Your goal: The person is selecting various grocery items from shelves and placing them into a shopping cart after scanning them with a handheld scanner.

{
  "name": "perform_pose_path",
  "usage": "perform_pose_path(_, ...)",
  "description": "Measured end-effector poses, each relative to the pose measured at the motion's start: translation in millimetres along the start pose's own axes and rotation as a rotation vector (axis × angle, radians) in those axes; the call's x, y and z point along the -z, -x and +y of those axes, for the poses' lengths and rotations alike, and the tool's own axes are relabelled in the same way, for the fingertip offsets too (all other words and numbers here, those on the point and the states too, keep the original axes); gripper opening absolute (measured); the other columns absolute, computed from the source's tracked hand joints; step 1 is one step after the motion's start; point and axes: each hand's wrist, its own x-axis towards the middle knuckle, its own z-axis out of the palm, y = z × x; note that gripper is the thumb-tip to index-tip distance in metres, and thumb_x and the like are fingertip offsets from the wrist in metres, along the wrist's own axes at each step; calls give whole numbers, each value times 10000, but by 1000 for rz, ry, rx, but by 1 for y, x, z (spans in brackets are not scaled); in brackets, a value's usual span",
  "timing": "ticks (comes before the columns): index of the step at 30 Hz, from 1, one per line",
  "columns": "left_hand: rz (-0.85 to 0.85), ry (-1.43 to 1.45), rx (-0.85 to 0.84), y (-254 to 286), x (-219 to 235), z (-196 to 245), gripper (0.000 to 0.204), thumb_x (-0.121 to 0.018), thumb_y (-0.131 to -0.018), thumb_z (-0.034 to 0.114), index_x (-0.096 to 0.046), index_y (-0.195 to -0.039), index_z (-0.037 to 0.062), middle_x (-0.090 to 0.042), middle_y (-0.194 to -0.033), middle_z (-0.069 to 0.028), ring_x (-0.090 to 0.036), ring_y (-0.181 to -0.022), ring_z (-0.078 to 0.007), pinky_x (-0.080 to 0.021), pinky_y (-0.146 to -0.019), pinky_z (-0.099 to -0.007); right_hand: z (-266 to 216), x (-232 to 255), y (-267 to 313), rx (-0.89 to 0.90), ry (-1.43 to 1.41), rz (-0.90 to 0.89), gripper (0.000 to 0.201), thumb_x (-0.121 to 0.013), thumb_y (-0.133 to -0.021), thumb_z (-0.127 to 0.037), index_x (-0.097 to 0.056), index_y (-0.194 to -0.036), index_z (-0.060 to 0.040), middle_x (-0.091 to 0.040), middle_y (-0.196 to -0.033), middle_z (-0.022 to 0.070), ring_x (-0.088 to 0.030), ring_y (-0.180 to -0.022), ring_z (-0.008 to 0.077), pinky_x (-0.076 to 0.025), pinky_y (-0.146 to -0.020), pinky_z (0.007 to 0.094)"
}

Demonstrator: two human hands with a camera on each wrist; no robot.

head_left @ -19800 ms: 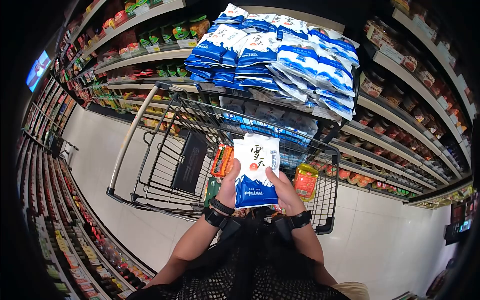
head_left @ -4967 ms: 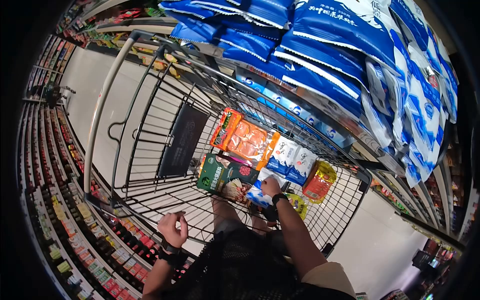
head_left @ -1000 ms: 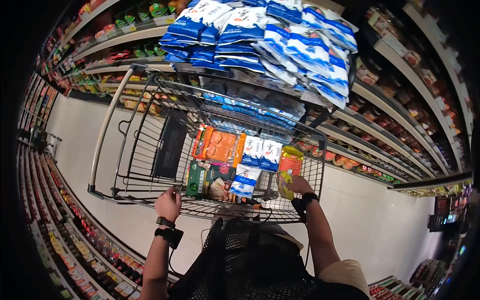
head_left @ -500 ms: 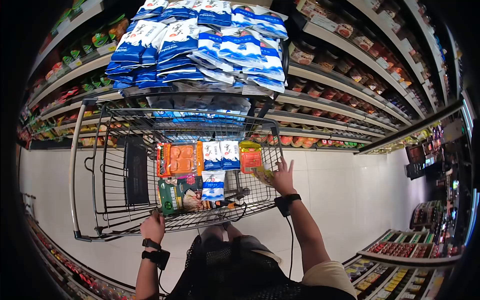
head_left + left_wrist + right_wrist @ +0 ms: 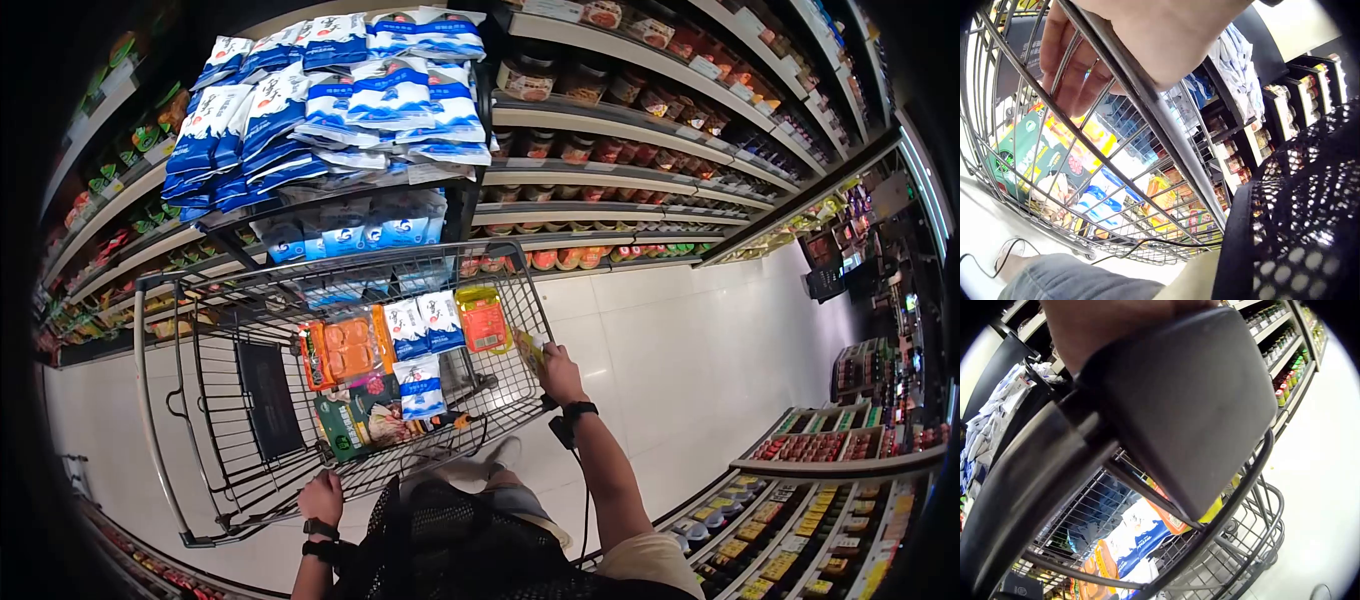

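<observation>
A black wire shopping cart (image 5: 205, 400) stands in front of me. My left hand (image 5: 320, 497) holds its near top rail; in the left wrist view the fingers (image 5: 1072, 75) hook over the rail and hang inside. At the cart's front corner my right hand (image 5: 562, 374) grips the rim, partly hidden by a black wrist device (image 5: 1191, 406) in the right wrist view. Three white-and-blue salt bags lie inside, one salt bag (image 5: 418, 388) nearer me. Beside them are an orange pack (image 5: 350, 348), a green pack (image 5: 345, 428) and a yellow-and-red pack (image 5: 484, 322). A yellow pack (image 5: 527, 350) lies by my right hand.
A display piled with salt bags (image 5: 375, 95) stands directly behind the cart. Shelves of jars (image 5: 610, 155) run off to the right, above pale floor tiles (image 5: 640, 340). Low product racks (image 5: 770, 530) stand at the lower right. A cable (image 5: 582, 500) hangs from my right wrist.
Earlier both hands held a salt bag; later my right hand reached into the cart with one. Since then it has moved from the yellow pack to the rim, and the display has shifted left in view.
</observation>
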Motion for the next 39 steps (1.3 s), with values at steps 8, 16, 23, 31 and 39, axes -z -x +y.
perform_pose_path(8,29,60,91,68,-17,27,307,-516,-875,353,-654,-770,100,-631,-642,-118,-618,-619,-329,-476,-558,-435,47,28,84,46,-37,-29,173,-598,-766,-94,-555,-883,25,-532,-983,100,-528,-910,309,-526,-671,403)
perform_pose_path(16,169,130,109,134,-25,74,325,-533,-865,343,-628,-711,73,-623,-651,-129,-603,-620,-340,-461,-553,-432,108,41,155,93,-128,114,108,-601,-762,-75,-590,-842,-3,-565,-951,95,-546,-838,291,-510,-672,381)
perform_pose_path(23,112,150,99,167,-36,130,288,-537,-865,314,-645,-738,80,-630,-652,-121,-608,-634,-337,-467,-581,-430,169,66,177,45,-94,158,83,-591,-737,-59,-592,-806,-13,-564,-918,60,-551,-824,261,-517,-635,361)
perform_pose_path(31,129,103,87,207,-63,188,326,-509,-873,338,-614,-702,81,-627,-638,-110,-600,-611,-338,-455,-552,-436,242,90,198,6,-58,140,85,-618,-712,-60,-590,-779,-17,-561,-884,63,-554,-821,261,-519,-632,362)
perform_pose_path(39,271,144,138,267,-96,305,316,-529,-859,291,-573,-661,49,-568,-598,-164,-572,-571,-353,-423,-513,-443,365,138,205,22,-40,106,108,-631,-758,-108,-581,-764,-12,-553,-888,67,-558,-769,269,-512,-611,385)
